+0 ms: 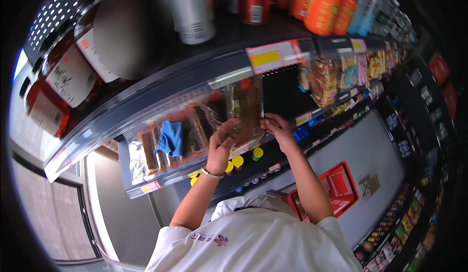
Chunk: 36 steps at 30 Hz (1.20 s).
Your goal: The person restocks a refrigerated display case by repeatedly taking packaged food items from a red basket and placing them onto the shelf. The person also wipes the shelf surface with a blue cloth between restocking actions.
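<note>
A flat brown food package in clear plastic (248,107) stands upright at the front of the middle shelf, between my hands. My left hand (220,144) grips its left side, with fingers lying over the front face. At its right edge, the fingertips of my right hand (278,128) pinch the wrapping. Similar packs of brown sticks (199,126) line the shelf to the left. A crumpled blue cloth (171,138) lies on top of some of them. Just right of the held package is a dark stretch of shelf (283,93).
Above, a shelf carries red bottles (47,107), a silver can (192,12), a red can (255,1) and orange bottles (323,9). Its front edge bears a price tag (274,55). Yellow-lidded containers (237,161) sit below. A red shopping basket (342,188) is beyond my right forearm.
</note>
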Each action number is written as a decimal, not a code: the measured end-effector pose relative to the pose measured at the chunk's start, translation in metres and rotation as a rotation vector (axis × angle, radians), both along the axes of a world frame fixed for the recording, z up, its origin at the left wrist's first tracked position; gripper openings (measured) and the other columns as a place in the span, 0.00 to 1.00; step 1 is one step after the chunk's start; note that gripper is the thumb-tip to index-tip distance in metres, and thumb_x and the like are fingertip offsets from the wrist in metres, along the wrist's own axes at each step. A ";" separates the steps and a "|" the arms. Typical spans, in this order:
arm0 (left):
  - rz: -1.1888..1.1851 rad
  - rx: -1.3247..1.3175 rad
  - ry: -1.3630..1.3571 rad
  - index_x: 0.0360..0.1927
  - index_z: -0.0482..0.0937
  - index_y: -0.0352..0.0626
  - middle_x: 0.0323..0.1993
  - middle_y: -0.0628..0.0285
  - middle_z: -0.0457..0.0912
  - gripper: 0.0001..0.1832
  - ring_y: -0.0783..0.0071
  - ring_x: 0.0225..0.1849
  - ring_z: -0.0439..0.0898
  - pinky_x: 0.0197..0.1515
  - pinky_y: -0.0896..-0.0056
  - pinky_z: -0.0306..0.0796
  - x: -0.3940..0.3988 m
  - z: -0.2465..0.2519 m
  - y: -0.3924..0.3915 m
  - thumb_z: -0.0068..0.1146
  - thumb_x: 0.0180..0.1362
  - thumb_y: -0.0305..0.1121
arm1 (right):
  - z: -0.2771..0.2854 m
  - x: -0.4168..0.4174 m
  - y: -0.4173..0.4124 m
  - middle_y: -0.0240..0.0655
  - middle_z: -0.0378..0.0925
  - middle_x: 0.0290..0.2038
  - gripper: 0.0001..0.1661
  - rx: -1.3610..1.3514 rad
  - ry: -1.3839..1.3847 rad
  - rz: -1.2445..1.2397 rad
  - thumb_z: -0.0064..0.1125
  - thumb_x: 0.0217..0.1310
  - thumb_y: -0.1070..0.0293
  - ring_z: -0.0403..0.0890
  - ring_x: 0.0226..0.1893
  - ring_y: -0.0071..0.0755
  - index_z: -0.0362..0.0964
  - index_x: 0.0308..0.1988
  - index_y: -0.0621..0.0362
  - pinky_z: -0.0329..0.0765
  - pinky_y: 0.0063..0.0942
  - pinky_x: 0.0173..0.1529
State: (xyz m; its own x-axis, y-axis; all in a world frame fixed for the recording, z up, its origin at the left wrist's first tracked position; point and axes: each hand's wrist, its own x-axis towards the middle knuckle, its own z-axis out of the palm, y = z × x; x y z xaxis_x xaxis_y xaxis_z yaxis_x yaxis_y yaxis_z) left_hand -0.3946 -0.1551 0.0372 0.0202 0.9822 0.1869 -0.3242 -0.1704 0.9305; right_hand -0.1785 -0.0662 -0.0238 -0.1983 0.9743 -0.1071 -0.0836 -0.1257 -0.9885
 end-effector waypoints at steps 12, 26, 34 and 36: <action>-0.393 -0.153 0.182 0.57 0.75 0.37 0.50 0.65 0.78 0.22 0.77 0.49 0.73 0.56 0.77 0.62 0.101 -0.070 -0.023 0.48 0.56 0.23 | -0.069 0.104 -0.150 0.33 0.75 0.51 0.28 -0.203 0.738 -0.261 0.55 0.60 0.81 0.78 0.50 0.30 0.64 0.60 0.58 0.76 0.33 0.56; -0.815 -0.314 0.660 0.51 0.78 0.35 0.34 0.68 0.81 0.16 0.86 0.35 0.75 0.37 0.84 0.69 0.187 -0.183 -0.072 0.56 0.60 0.26 | -0.200 0.231 -0.332 0.39 0.77 0.49 0.26 -0.375 0.403 -1.058 0.52 0.56 0.82 0.78 0.47 0.34 0.65 0.57 0.65 0.75 0.34 0.53; -0.770 -0.286 0.707 0.48 0.78 0.36 0.37 0.67 0.82 0.13 0.84 0.39 0.78 0.42 0.83 0.70 0.187 -0.171 -0.076 0.56 0.60 0.26 | -0.240 0.278 -0.349 0.47 0.79 0.44 0.26 -0.904 -0.485 -1.172 0.59 0.53 0.68 0.81 0.44 0.42 0.67 0.53 0.61 0.77 0.36 0.49; -0.748 -0.271 0.771 0.48 0.78 0.36 0.37 0.67 0.82 0.13 0.83 0.39 0.77 0.43 0.83 0.70 0.187 -0.160 -0.082 0.55 0.60 0.25 | -0.290 0.281 -0.366 0.48 0.80 0.43 0.26 -0.830 -0.692 -1.190 0.62 0.52 0.63 0.81 0.44 0.45 0.69 0.51 0.61 0.77 0.38 0.48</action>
State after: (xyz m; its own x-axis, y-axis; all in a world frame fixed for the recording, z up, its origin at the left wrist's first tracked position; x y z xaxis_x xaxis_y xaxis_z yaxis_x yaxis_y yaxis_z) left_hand -0.2073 -0.2368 -0.1231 0.6440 0.6800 -0.3506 0.4219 0.0667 0.9042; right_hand 0.1022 -0.4324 -0.3142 0.9014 0.1616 -0.4016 -0.1086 -0.8136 -0.5713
